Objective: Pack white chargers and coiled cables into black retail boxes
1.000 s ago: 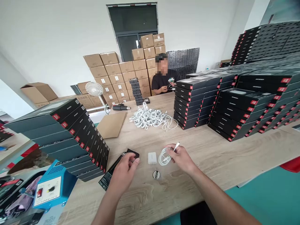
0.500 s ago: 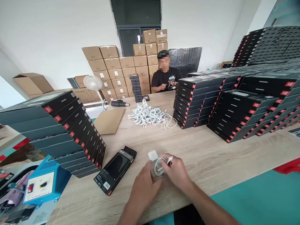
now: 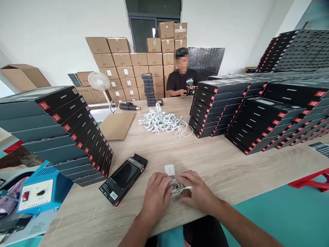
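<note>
The coiled white cable (image 3: 177, 189) lies low between both hands at the near part of the tabletop (image 3: 226, 164), just on the near side of the white adapter (image 3: 169, 169). Half a second ago the right hand (image 3: 200, 193) has the coil pinched, with its plug end pointing up; now that end lies nearly flat and points right. The adapter, tilted then, now sits almost square beyond the coil.

The left fingers (image 3: 164, 180) are bent and close together, tips at the coil's left edge; whether they grip it cannot be told. The right fingers (image 3: 187, 176) stand parted, forefinger above and thumb below, with the cable's end in the gap.

The left hand (image 3: 154, 197) is palm down, back upward, its forearm rising from the bottom edge; the right reaches in from the lower right. Left of them, the flat black box (image 3: 122, 180) rests with its end flap raised, in the same place on the tabletop as before.
</note>
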Tool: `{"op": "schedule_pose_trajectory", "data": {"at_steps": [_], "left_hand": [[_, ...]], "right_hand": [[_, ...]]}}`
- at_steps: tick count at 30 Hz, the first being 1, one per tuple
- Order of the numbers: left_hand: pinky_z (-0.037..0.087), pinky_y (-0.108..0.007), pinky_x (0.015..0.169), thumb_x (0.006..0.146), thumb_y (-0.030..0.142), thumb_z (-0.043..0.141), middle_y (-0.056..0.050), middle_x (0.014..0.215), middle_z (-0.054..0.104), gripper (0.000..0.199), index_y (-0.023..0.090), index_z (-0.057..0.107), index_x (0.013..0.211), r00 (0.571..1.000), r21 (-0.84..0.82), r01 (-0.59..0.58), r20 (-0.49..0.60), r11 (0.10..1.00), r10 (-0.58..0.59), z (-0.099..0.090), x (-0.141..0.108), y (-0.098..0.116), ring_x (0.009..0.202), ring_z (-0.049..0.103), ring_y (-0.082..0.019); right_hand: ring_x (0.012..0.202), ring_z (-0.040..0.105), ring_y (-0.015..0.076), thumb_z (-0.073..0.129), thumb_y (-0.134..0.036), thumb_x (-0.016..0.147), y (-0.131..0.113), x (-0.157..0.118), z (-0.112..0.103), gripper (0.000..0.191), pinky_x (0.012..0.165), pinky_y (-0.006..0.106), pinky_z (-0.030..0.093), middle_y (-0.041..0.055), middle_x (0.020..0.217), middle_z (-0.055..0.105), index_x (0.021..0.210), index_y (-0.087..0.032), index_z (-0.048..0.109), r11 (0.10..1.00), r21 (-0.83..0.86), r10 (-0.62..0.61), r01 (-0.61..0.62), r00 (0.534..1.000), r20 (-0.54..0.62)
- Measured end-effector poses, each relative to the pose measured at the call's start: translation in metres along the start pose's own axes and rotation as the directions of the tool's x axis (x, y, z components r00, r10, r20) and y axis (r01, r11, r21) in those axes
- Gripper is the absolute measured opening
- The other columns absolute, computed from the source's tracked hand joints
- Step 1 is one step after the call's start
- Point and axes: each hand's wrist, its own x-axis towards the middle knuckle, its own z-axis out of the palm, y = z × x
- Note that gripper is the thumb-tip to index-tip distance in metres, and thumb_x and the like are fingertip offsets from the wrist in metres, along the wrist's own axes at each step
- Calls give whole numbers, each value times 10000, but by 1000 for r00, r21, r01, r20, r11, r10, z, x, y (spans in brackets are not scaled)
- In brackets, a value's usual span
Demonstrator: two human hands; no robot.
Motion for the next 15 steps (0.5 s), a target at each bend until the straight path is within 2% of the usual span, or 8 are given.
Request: {"op": "schedule_pose_trajectory", "data": {"at_steps": [4,6,11,13,15], "left_hand": [[514,-366,833,979,176,452,-57,988,682,185,220,632,971,1000,-55,-27,-5,998,27,3,-1,0,958,596,-214],[524,-358,823,984,181,446,-59,981,690,203,219,644,955,999,-60,-35,-11,998,34,4,-2,-2,956,608,-212],[548,-364,840,965,255,528,-75,1042,709,182,219,702,924,992,2,-125,21,992,125,-1,-2,-6,1008,621,-225],[559,-371,851,947,284,565,-85,1084,707,165,220,717,962,990,18,-139,34,990,138,-3,-3,-7,1034,619,-234],[565,-379,868,937,291,580,-88,1116,703,171,228,723,1009,990,24,-138,47,990,136,-5,-3,-7,1053,616,-238]], "right_hand": [[862,585,242,895,-353,676,8,0,1,517,785,412,491,69,932,646,1120,-206,675,996,-1,-93,93,994,-64],[823,568,230,851,-414,727,10,0,3,435,786,423,492,59,875,635,1067,-203,682,992,-1,-128,129,986,-105],[783,557,211,725,-434,854,11,-1,1,296,936,499,480,43,819,626,1052,-216,690,971,-94,-230,221,969,-94],[785,569,206,730,-437,849,13,-5,0,316,995,533,461,39,833,623,1080,-225,691,971,-115,-219,209,972,-84],[813,591,209,745,-443,833,14,-9,-2,340,1038,564,442,40,868,620,1096,-236,689,984,-103,-158,148,982,-103]]}}
